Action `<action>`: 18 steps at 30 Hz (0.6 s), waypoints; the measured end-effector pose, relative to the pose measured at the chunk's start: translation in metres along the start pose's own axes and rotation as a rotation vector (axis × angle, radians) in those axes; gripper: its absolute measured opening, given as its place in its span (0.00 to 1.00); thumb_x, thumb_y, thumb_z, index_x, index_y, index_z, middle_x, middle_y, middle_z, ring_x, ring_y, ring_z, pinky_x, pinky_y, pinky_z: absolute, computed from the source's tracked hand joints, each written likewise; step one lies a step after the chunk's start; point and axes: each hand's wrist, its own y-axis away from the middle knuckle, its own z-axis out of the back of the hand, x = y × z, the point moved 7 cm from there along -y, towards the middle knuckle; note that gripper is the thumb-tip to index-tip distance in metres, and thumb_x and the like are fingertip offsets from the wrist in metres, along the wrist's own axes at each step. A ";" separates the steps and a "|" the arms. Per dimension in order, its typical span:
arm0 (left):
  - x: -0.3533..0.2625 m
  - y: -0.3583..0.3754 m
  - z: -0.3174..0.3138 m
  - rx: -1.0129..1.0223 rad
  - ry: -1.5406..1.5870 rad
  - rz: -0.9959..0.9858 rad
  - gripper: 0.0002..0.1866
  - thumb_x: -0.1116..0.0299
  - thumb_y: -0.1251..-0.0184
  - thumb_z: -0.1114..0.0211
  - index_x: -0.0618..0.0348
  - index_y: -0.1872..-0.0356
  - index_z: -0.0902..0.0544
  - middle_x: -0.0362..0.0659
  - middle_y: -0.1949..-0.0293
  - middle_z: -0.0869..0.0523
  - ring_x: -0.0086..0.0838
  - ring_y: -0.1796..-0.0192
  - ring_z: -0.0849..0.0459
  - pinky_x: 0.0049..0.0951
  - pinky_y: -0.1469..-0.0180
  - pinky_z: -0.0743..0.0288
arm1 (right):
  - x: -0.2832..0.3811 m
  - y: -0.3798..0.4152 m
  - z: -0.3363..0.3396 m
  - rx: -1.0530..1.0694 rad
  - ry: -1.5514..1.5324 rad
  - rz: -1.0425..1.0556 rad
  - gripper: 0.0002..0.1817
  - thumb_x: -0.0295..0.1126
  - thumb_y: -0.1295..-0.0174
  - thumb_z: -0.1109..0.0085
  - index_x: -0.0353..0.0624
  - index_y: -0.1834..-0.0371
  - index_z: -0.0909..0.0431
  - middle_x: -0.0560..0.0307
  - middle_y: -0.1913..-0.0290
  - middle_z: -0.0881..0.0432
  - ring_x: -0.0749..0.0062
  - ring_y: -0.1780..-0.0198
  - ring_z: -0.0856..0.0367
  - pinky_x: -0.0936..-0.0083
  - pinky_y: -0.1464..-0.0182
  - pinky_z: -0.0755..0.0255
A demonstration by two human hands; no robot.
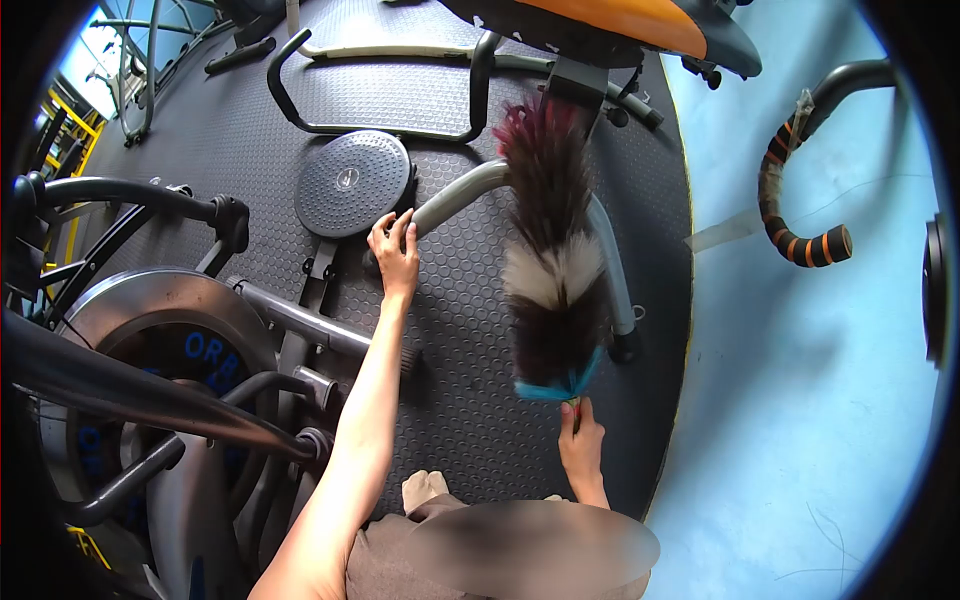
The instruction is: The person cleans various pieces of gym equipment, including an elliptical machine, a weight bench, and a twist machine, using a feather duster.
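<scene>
My right hand [581, 448] is closed round the handle of a feather duster [555, 270], low and right of centre. Dark brown feathers with a pale band, a reddish tip and a blue base reach up from the handle, hiding part of a grey curved tube [462, 196]. At the lower left end of that tube is my left hand [397, 246], its fingers apart and their tips at or close to the tube. Just above this hand lies a round, dimpled black twist plate [354, 184].
An exercise bike [170, 300] with a large flywheel stands at the left. An orange and black padded seat [630, 25] overhangs the top. A striped curved handle [775, 200] projects at the right against a light blue surface [780, 400]. Dark studded matting [460, 400] covers the floor.
</scene>
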 end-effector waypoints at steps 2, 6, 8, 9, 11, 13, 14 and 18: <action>0.005 0.005 -0.003 -0.016 -0.026 0.035 0.15 0.66 0.35 0.43 0.58 0.49 0.23 0.49 0.48 0.27 0.44 0.47 0.27 0.37 0.43 0.34 | -0.001 -0.003 0.005 -0.057 0.031 0.026 0.13 0.38 0.34 0.50 0.38 0.65 0.32 0.39 0.79 0.24 0.42 0.74 0.22 0.63 0.79 0.32; 0.010 0.011 -0.003 -0.097 0.229 0.178 0.21 0.64 0.35 0.41 0.58 0.42 0.28 0.50 0.46 0.29 0.41 0.44 0.27 0.36 0.42 0.33 | -0.023 0.005 -0.001 -0.103 0.026 0.045 0.13 0.38 0.34 0.50 0.38 0.65 0.32 0.40 0.79 0.24 0.43 0.75 0.22 0.64 0.78 0.32; 0.018 0.014 -0.002 -0.113 0.220 0.188 0.27 0.63 0.36 0.39 0.58 0.38 0.33 0.53 0.44 0.32 0.39 0.45 0.25 0.35 0.41 0.32 | -0.019 0.010 -0.007 -0.118 0.093 0.203 0.14 0.40 0.33 0.51 0.38 0.65 0.32 0.44 0.82 0.28 0.51 0.80 0.25 0.69 0.79 0.37; 0.021 0.016 -0.003 -0.114 0.212 0.190 0.27 0.63 0.36 0.39 0.58 0.38 0.33 0.53 0.44 0.32 0.39 0.45 0.25 0.35 0.41 0.32 | -0.022 0.009 -0.010 -0.111 0.090 0.204 0.14 0.40 0.33 0.51 0.38 0.65 0.32 0.44 0.82 0.28 0.51 0.80 0.25 0.69 0.79 0.37; 0.027 0.020 -0.001 -0.126 0.251 0.251 0.26 0.63 0.35 0.40 0.62 0.39 0.34 0.53 0.43 0.32 0.38 0.44 0.26 0.34 0.41 0.32 | -0.016 -0.004 -0.014 -0.062 0.039 0.082 0.15 0.40 0.33 0.52 0.37 0.65 0.32 0.44 0.82 0.28 0.51 0.80 0.25 0.69 0.78 0.37; 0.044 0.023 0.004 -0.237 0.293 0.331 0.24 0.65 0.33 0.44 0.65 0.39 0.35 0.52 0.42 0.32 0.37 0.43 0.27 0.32 0.41 0.32 | -0.006 -0.013 -0.021 -0.057 -0.038 -0.001 0.15 0.41 0.33 0.53 0.37 0.63 0.31 0.41 0.80 0.27 0.44 0.76 0.23 0.65 0.77 0.35; 0.051 0.023 0.008 -0.276 0.310 0.378 0.23 0.64 0.32 0.46 0.65 0.40 0.34 0.53 0.43 0.32 0.39 0.43 0.27 0.33 0.42 0.31 | -0.002 -0.015 -0.031 -0.007 -0.025 -0.007 0.16 0.42 0.33 0.53 0.37 0.63 0.31 0.38 0.78 0.25 0.41 0.72 0.23 0.59 0.76 0.34; 0.085 0.023 0.014 -0.334 0.449 0.570 0.19 0.63 0.29 0.53 0.66 0.44 0.30 0.54 0.49 0.23 0.37 0.47 0.23 0.31 0.43 0.32 | 0.020 -0.018 -0.068 0.235 0.061 0.008 0.18 0.46 0.33 0.54 0.39 0.63 0.31 0.34 0.76 0.23 0.38 0.67 0.22 0.50 0.73 0.33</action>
